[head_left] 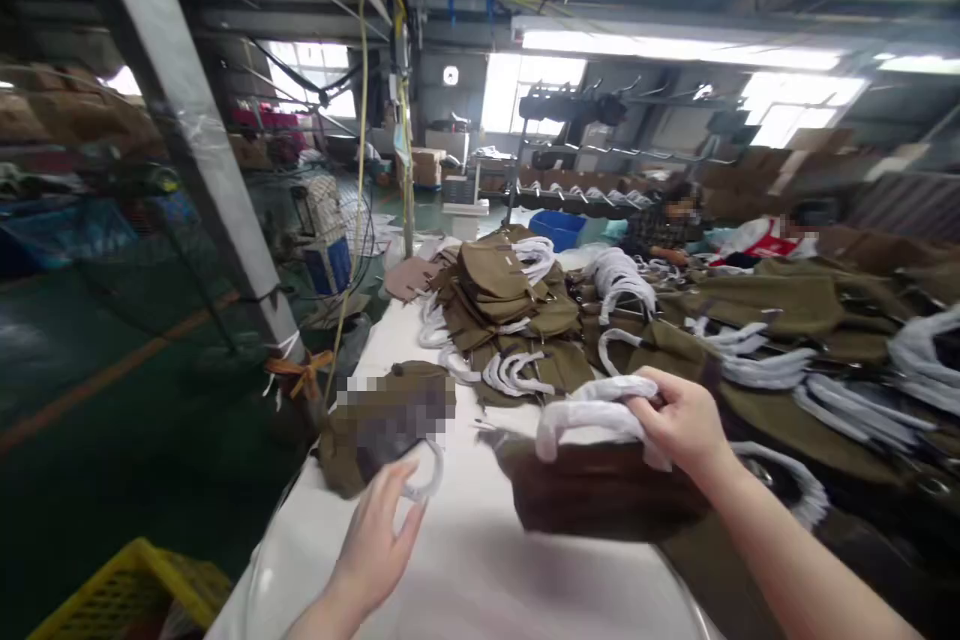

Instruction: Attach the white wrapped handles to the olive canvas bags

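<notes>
My right hand [686,420] is closed around the white-wrapped handles [592,410] of a dark brown-olive bag [600,490], which hangs tilted over the white table, blurred by motion. My left hand [379,530] is at the lower left, fingers apart, beside a white ring-shaped handle [427,472]. That handle belongs to a folded olive and black bag [390,420] lying near the table's left edge. Whether the fingertips touch the handle is hard to tell, but nothing is gripped in the palm.
Piled olive bags [495,290] with wrapped handles cover the table's far part; more bags [780,320] fill the right side. A metal post [202,150] rises at the left, above a yellow crate [135,590]. Two people sit at the back right.
</notes>
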Available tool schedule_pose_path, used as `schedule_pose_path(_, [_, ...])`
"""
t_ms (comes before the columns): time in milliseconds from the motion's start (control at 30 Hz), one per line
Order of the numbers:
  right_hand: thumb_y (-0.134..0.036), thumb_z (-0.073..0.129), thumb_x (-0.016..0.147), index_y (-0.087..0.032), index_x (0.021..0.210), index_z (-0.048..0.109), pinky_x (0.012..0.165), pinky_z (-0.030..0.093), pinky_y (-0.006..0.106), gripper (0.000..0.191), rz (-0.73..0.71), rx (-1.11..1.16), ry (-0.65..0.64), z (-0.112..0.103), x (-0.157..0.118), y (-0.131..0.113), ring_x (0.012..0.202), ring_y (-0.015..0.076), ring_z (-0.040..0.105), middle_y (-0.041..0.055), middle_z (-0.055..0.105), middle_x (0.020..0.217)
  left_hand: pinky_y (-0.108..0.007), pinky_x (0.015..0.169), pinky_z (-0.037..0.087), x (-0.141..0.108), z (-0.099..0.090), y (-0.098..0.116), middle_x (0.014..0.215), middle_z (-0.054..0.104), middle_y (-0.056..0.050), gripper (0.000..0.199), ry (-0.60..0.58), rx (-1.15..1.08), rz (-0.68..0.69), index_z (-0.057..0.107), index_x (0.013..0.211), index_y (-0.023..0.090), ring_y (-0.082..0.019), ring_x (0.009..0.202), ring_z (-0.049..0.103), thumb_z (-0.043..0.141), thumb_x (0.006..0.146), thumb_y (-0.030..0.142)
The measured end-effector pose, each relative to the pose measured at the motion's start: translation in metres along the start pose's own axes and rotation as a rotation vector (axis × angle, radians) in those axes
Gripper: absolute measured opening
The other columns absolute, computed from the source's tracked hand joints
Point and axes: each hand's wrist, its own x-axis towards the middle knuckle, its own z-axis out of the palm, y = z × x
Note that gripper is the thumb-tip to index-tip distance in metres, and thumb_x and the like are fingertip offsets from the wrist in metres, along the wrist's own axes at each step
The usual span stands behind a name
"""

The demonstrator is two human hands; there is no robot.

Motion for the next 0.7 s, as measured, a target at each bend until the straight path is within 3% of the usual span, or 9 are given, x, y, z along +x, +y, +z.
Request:
schedule_pose_path(33, [-0.031, 0.053, 0.075, -0.022, 0.062, 0.054, 0.055, 0.035, 0.026, 0.017, -0.015, 0.076, -0.040, -0.005, -0.015, -0.015, 0.054, 0.0127, 0.047, -0.0045, 0.051, 0.054, -0.051, 0.110, 0.045, 0.017, -0.003, 0.014, 0.132, 0.061, -0.017, 0.049, 0.015, 0.015, 0.095, 0.059, 0.130, 0.018, -0.031, 0.127, 0.056, 0.054, 0.090, 0.045])
schedule_pose_path(100, [-0.025, 0.053, 0.075, -0.021, 0.061, 0.053, 0.054, 0.035, 0.025, 0.014, -0.036, 0.228, -0.124, -0.011, -0.042, -0.037, 0.054, 0.0119, 0.047, -0.0047, 0.051, 0.055, -0.052, 0.114, 0.039, 0.043, -0.005, 0.047, 0.140, 0.056, -0.018, 0.061, -0.134, -0.037, 0.245, 0.052, 0.138, 0.018, -0.031, 0.133, 0.050, 0.061, 0.086, 0.048])
schedule_pose_path(167, [-0.025, 0.055, 0.078, -0.021, 0.062, 0.053, 0.053, 0.036, 0.024, 0.017, -0.050, 0.356, -0.149, -0.017, -0.061, -0.048, 0.055, 0.0114, 0.047, -0.0045, 0.051, 0.057, -0.046, 0.110, 0.044, 0.055, 0.003, 0.081, 0.136, 0.060, -0.014, 0.073, -0.471, -0.181, 0.357, 0.050, 0.140, 0.020, -0.029, 0.125, 0.056, 0.072, 0.077, 0.053])
schedule_pose_path(233, [-0.029, 0.059, 0.081, -0.020, 0.065, 0.056, 0.053, 0.036, 0.024, 0.019, -0.027, 0.503, -0.122, -0.023, -0.071, -0.047, 0.056, 0.0110, 0.047, -0.0041, 0.052, 0.059, -0.034, 0.095, 0.052, 0.058, 0.021, 0.111, 0.120, 0.068, -0.009, 0.071, -0.821, -0.312, 0.437, 0.058, 0.131, 0.022, -0.023, 0.104, 0.064, 0.077, 0.071, 0.055])
schedule_pose_path(300, [-0.035, 0.063, 0.081, -0.020, 0.068, 0.059, 0.052, 0.037, 0.023, 0.020, 0.043, 0.699, -0.103, -0.028, -0.072, -0.034, 0.056, 0.0109, 0.047, -0.0033, 0.054, 0.062, -0.026, 0.076, 0.052, 0.056, 0.045, 0.135, 0.098, 0.071, -0.004, 0.057, -0.990, -0.345, 0.461, 0.067, 0.115, 0.021, -0.017, 0.083, 0.063, 0.076, 0.071, 0.055])
schedule_pose_path(433, [-0.045, 0.063, 0.079, -0.021, 0.077, 0.063, 0.054, 0.043, 0.025, 0.025, 0.215, 0.947, -0.099, -0.028, -0.056, 0.007, 0.061, 0.0130, 0.053, 0.0005, 0.061, 0.072, -0.022, 0.067, 0.044, 0.055, 0.083, 0.167, 0.084, 0.065, -0.001, 0.037, -0.999, -0.322, 0.508, 0.070, 0.092, 0.019, -0.014, 0.075, 0.056, 0.067, 0.081, 0.053])
schedule_pose_path(533, [-0.046, 0.062, 0.077, -0.020, 0.090, 0.067, 0.064, 0.050, 0.031, 0.030, 0.273, 0.669, -0.207, -0.028, -0.048, 0.033, 0.070, 0.0183, 0.061, 0.0055, 0.069, 0.082, -0.023, 0.068, 0.043, 0.052, 0.100, 0.175, 0.077, 0.064, -0.001, 0.035, -0.876, -0.321, 0.494, 0.069, 0.080, 0.019, -0.014, 0.071, 0.055, 0.051, 0.092, 0.047])
schedule_pose_path(633, [-0.039, 0.062, 0.073, -0.020, 0.108, 0.066, 0.080, 0.052, 0.039, 0.040, 0.137, 0.204, -0.072, -0.040, -0.055, 0.036, 0.080, 0.0221, 0.064, 0.0098, 0.070, 0.098, -0.025, 0.068, 0.044, 0.044, 0.120, 0.170, 0.065, 0.060, 0.000, 0.044, -0.722, -0.352, 0.238, 0.064, 0.068, 0.018, -0.014, 0.064, 0.052, 0.043, 0.094, 0.046])
schedule_pose_path(700, [-0.037, 0.059, 0.078, -0.022, 0.114, 0.063, 0.087, 0.051, 0.040, 0.039, -0.003, 0.140, 0.064, -0.052, -0.069, 0.025, 0.088, 0.0229, 0.065, 0.0101, 0.069, 0.107, -0.027, 0.072, 0.046, 0.038, 0.137, 0.162, 0.067, 0.062, 0.000, 0.044, -0.678, -0.477, -0.015, 0.063, 0.069, 0.017, -0.016, 0.068, 0.054, 0.045, 0.090, 0.051])
